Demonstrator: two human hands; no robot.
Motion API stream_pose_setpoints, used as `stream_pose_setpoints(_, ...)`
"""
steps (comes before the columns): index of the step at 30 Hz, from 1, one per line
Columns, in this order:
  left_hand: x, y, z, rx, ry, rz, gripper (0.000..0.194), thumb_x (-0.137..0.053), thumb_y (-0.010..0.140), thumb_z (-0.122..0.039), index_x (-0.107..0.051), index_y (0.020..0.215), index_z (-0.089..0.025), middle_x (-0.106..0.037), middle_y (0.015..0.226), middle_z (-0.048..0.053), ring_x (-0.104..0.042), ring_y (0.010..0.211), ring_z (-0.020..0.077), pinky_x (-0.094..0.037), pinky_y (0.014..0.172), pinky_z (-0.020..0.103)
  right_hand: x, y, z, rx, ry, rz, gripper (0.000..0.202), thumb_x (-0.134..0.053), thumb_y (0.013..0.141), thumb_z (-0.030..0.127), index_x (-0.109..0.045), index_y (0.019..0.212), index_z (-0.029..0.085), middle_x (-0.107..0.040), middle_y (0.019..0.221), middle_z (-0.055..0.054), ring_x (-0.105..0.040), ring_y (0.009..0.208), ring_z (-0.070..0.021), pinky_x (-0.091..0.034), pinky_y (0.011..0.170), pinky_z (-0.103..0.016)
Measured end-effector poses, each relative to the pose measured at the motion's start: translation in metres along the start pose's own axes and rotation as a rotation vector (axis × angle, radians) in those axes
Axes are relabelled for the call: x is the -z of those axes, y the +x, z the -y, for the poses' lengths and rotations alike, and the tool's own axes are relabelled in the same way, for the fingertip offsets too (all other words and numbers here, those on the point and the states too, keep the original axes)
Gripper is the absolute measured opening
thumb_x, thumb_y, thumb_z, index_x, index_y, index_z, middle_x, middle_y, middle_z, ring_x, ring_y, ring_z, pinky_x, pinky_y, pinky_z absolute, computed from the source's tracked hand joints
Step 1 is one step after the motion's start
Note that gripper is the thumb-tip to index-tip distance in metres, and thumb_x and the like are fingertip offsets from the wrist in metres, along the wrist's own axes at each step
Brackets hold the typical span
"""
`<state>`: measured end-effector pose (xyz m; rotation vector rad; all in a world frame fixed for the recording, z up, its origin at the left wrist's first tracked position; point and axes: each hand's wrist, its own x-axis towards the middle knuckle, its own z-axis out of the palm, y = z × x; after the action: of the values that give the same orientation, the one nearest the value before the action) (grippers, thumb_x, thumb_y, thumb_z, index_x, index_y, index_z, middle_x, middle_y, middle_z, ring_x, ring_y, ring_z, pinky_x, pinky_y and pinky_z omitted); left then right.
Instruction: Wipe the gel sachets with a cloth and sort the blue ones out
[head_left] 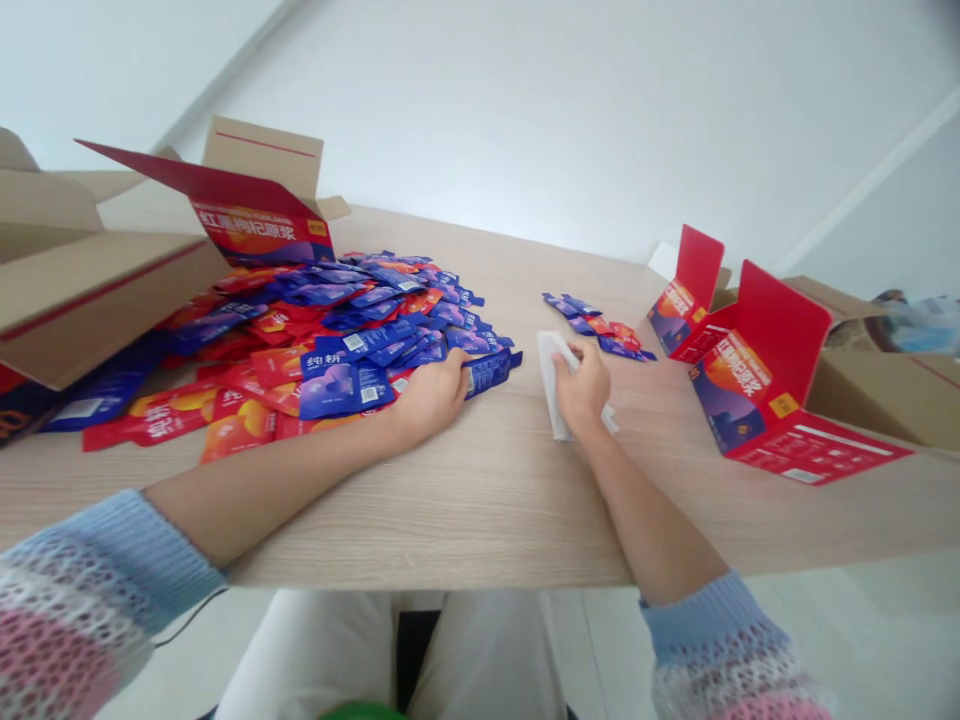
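My left hand (433, 400) is closed with its fingers on a blue sachet (491, 373) at the right edge of a large heap. The heap mixes blue sachets (326, 385) and red-orange sachets (240, 418), lying loosely over one another. To the right, my right hand (583, 388) grips a folded white tissue (550, 385), its thumb and fingers closed on it just above the table. Beyond that hand lies a small group of blue and red sachets (600, 325), touched by neither hand.
An open red printed carton (262, 225) stands behind the heap, and an open brown carton (112, 285) is at the far left. Two smaller red cartons with raised flaps, one nearer (757, 400) and one farther (679, 310), stand at right on the wooden table (450, 530). A white wall rises behind.
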<state>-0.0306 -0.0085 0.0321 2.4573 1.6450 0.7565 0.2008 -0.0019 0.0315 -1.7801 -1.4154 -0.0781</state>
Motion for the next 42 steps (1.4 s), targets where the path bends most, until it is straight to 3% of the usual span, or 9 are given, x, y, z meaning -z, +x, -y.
stream_pose_setpoints(3, -0.009, 0.006, 0.007, 0.188, -0.388, 0.067, 0.024, -0.04, 0.092, -0.024, -0.057, 0.105, -0.014, -0.069, 0.085, 0.008, -0.068, 0.07, 0.0186, -0.054, 0.068, 0.03, -0.001, -0.025, 0.029, 0.195, 0.094, 0.004, 0.027, -0.045, 0.092, 0.032, -0.058, 0.111, 0.019, -0.064, 0.113, -0.011, -0.057, 0.105, -0.0239, -0.041, 0.092, -0.035)
stream_pose_setpoints(7, -0.014, 0.009, 0.009, 0.445, -0.836, 0.188, 0.012, -0.046, 0.083, -0.01, -0.057, 0.085, -0.014, -0.066, 0.075, 0.003, -0.066, 0.063, 0.0149, -0.055, 0.058, 0.026, -0.012, -0.062, 0.064, 0.516, 0.126, 0.292, 0.028, -0.046, 0.094, 0.029, -0.057, 0.12, 0.024, -0.064, 0.116, -0.007, -0.056, 0.107, -0.022, -0.04, 0.094, -0.033)
stream_pose_setpoints(11, -0.004, 0.01, 0.004, 0.576, -1.051, 0.336, 0.015, -0.043, 0.083, -0.005, -0.053, 0.083, -0.015, -0.062, 0.063, -0.001, -0.066, 0.061, 0.0145, -0.058, 0.061, 0.029, -0.02, -0.064, 0.066, 0.475, -0.039, 0.36, 0.03, -0.045, 0.094, 0.027, -0.057, 0.122, 0.025, -0.064, 0.112, -0.008, -0.056, 0.103, -0.0247, -0.042, 0.088, -0.035)
stream_pose_setpoints(20, -0.012, 0.011, 0.003, 0.695, -1.07, 0.216, 0.015, -0.045, 0.085, -0.01, -0.054, 0.097, -0.014, -0.064, 0.063, 0.002, -0.068, 0.057, 0.0184, -0.059, 0.055, 0.03, -0.026, -0.007, 0.016, 0.229, -0.359, 0.318, 0.029, -0.045, 0.094, 0.027, -0.069, 0.11, 0.03, -0.063, 0.095, -0.01, -0.057, 0.092, -0.0253, -0.043, 0.074, -0.033)
stream_pose_setpoints(24, -0.001, 0.011, 0.002, 0.686, -1.147, 0.37, 0.021, -0.04, 0.087, -0.009, -0.058, 0.098, -0.009, -0.069, 0.069, 0.01, -0.071, 0.061, 0.0217, -0.06, 0.057, 0.031, -0.017, 0.0, 0.006, 0.202, -0.365, 0.262, 0.031, -0.047, 0.092, 0.024, -0.069, 0.113, 0.029, -0.065, 0.097, -0.01, -0.058, 0.093, -0.0248, -0.044, 0.077, -0.034)
stream_pose_setpoints(29, 0.016, 0.01, 0.007, 0.701, -1.164, 0.58, 0.027, -0.042, 0.087, -0.008, -0.055, 0.11, -0.009, -0.072, 0.076, 0.012, -0.072, 0.065, 0.0223, -0.061, 0.063, 0.032, 0.001, -0.017, 0.021, 0.269, -0.118, 0.188, 0.03, -0.049, 0.092, 0.023, -0.068, 0.115, 0.027, -0.066, 0.107, -0.007, -0.058, 0.102, -0.0223, -0.043, 0.088, -0.032)
stream_pose_setpoints(34, 0.02, 0.012, 0.016, 0.695, -1.151, 0.746, 0.027, -0.044, 0.084, -0.008, -0.058, 0.106, -0.01, -0.073, 0.079, 0.013, -0.073, 0.069, 0.022, -0.061, 0.064, 0.029, 0.002, -0.049, 0.055, 0.464, 0.14, 0.346, 0.028, -0.05, 0.093, 0.025, -0.069, 0.114, 0.029, -0.067, 0.11, -0.001, -0.06, 0.101, -0.0167, -0.044, 0.09, -0.027)
stream_pose_setpoints(38, 0.016, 0.015, 0.016, 0.705, -1.134, 0.696, 0.023, -0.042, 0.083, -0.009, -0.063, 0.093, -0.008, -0.073, 0.075, 0.014, -0.072, 0.066, 0.0232, -0.06, 0.058, 0.029, -0.008, -0.06, 0.062, 0.639, 0.121, 0.49, 0.028, -0.052, 0.094, 0.027, -0.069, 0.114, 0.035, -0.067, 0.106, 0.0, -0.058, 0.1, -0.0157, -0.042, 0.089, -0.026)
stream_pose_setpoints(42, 0.012, 0.014, 0.013, 0.693, -1.176, 0.645, 0.026, -0.042, 0.083, -0.005, -0.061, 0.101, -0.008, -0.073, 0.076, 0.014, -0.072, 0.067, 0.024, -0.061, 0.062, 0.032, -0.014, -0.05, 0.054, 0.563, 0.05, 0.505, 0.029, -0.051, 0.095, 0.028, -0.068, 0.117, 0.035, -0.067, 0.106, -0.001, -0.057, 0.098, -0.016, -0.041, 0.086, -0.025)
